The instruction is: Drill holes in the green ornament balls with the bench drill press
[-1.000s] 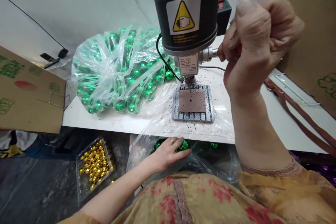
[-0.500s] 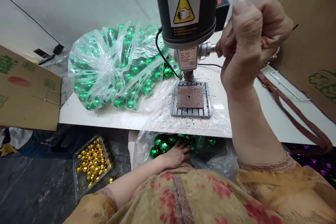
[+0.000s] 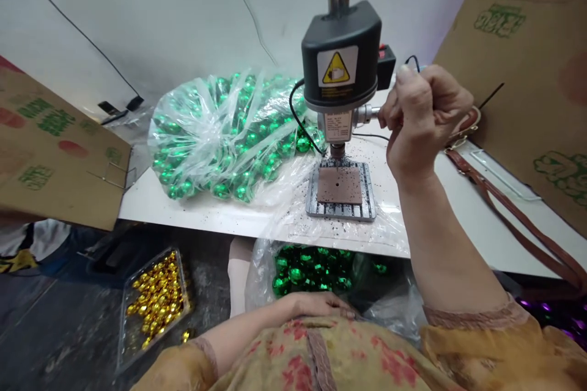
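Note:
My right hand [image 3: 426, 119] is closed around the feed handle [image 3: 373, 113] of a small black bench drill [image 3: 342, 58]. Below the drill's chuck [image 3: 337, 151], a brown board [image 3: 339, 186] with one small hole lies on the slotted metal base [image 3: 369, 211]. My left hand [image 3: 324, 303] lies low against my shirt with its fingers stretched out to the right and partly hidden. Just beyond it, shiny green faceted balls [image 3: 312, 269] fill an open clear plastic bag [image 3: 262, 272] below the table edge.
A clear bag of green balls [image 3: 220, 134] sits on the white table [image 3: 183, 217] left of the drill. Dark shavings are scattered around the base. Cardboard boxes [image 3: 59, 140] flank both sides. On the floor is a tub of gold balls [image 3: 158, 299]. A brown strap [image 3: 509, 211] lies at right.
My left hand has drawn back from the green balls towards my body. My right hand keeps its hold on the handle. The view has shifted, showing more of the drill's column.

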The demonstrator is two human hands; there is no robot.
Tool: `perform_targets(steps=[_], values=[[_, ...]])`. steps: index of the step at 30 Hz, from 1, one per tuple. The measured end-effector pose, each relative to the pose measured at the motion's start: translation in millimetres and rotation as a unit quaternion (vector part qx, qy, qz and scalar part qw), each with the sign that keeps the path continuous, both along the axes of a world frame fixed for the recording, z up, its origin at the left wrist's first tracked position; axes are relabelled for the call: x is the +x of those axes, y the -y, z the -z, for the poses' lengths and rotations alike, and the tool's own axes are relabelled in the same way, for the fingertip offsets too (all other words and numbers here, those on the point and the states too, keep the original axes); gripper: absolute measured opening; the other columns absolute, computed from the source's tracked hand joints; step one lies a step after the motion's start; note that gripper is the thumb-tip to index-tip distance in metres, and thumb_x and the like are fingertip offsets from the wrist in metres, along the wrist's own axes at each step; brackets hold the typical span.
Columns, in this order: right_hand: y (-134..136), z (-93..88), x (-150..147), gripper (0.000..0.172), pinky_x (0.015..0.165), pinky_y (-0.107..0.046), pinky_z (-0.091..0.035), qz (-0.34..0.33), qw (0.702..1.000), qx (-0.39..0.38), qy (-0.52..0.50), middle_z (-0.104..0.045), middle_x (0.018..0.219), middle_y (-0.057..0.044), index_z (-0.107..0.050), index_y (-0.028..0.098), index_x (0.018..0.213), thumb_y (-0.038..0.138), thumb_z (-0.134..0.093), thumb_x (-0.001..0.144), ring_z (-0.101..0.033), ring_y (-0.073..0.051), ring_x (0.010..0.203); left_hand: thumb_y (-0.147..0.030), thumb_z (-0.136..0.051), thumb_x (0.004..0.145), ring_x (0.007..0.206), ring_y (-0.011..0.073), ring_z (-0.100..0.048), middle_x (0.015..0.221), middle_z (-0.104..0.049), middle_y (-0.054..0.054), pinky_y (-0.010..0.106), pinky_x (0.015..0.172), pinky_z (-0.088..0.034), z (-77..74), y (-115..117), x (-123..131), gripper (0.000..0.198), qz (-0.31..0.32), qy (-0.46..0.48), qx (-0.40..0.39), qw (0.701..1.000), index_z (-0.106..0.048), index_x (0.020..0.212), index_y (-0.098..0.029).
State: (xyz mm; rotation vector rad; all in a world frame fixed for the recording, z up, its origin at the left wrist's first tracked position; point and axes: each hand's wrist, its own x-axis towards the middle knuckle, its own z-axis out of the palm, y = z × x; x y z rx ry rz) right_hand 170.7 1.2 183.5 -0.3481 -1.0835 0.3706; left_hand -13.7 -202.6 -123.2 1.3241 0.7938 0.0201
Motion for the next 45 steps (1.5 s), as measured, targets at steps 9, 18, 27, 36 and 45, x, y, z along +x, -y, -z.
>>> perform_targets(steps=[9, 18, 27, 36, 45], values=[[3.3, 5.5, 2.6, 0.047, 0.044, -0.028, -0.024, -0.01, 1.0, -0.019, 0.004, -0.036, 0.042, 0.009, -0.039, 0.021, 0.05, 0.024, -0.068, 0.087, -0.037, -0.006, 0.04, -0.071, -0.08, 0.072, 0.126, 0.0321, -0.066, 0.135, -0.07, 0.011, 0.039, 0.109, -0.051, -127.3, -30.7, -33.2, 0.081, 0.046, -0.009, 0.13, 0.99, -0.069, 0.134, -0.021], [7.1, 8.0, 1.2, 0.041, 0.041, -0.029, -0.027, -0.009, 1.0, -0.016, -0.009, -0.041, 0.041, 0.006, -0.046, 0.019, 0.048, 0.018, -0.067, 0.083, -0.039, -0.007, 0.037, -0.059, -0.064, 0.088, 0.114, 0.0332, -0.067, 0.111, -0.075, 0.014, 0.051, 0.107, -0.05, -183.4, -125.2, -156.0, 0.048, -0.561, -0.17, 0.446, 0.676, -0.071, 0.116, -0.021], [7.8, 6.4, -0.3, 0.04, 0.04, -0.028, -0.028, -0.006, 1.0, -0.004, -0.009, -0.04, 0.041, 0.006, -0.046, 0.018, 0.046, 0.014, -0.065, 0.082, -0.039, -0.006, 0.036, -0.063, -0.05, 0.096, 0.163, 0.0403, -0.007, 0.171, -0.02, 0.027, 0.065, 0.127, -0.01, -139.2, -209.1, -150.1, 0.089, -0.515, -0.319, 0.418, 0.677, -0.02, 0.162, -0.013], [7.5, 8.4, 0.1, 0.045, 0.041, -0.027, -0.029, -0.007, 1.0, 0.002, 0.009, -0.039, 0.043, 0.007, -0.043, 0.018, 0.048, 0.019, -0.066, 0.086, -0.039, -0.006, 0.038, -0.049, -0.057, 0.096, 0.136, 0.0274, -0.058, 0.14, -0.066, 0.015, 0.041, 0.116, -0.043, -129.5, -243.4, -137.6, 0.048, -0.574, -0.108, 0.445, 0.679, -0.064, 0.129, -0.016], [9.2, 10.4, -0.1, 0.047, 0.041, -0.026, -0.028, -0.021, 1.0, 0.001, 0.019, -0.037, 0.045, 0.007, -0.043, 0.018, 0.05, 0.023, -0.066, 0.089, -0.038, -0.005, 0.039, -0.027, -0.057, 0.092, 0.126, 0.0321, -0.059, 0.12, -0.069, 0.015, 0.051, 0.116, -0.04, -151.0, -205.7, -119.8, 0.03, -0.498, -0.209, 0.621, 0.568, -0.07, 0.118, -0.02]])
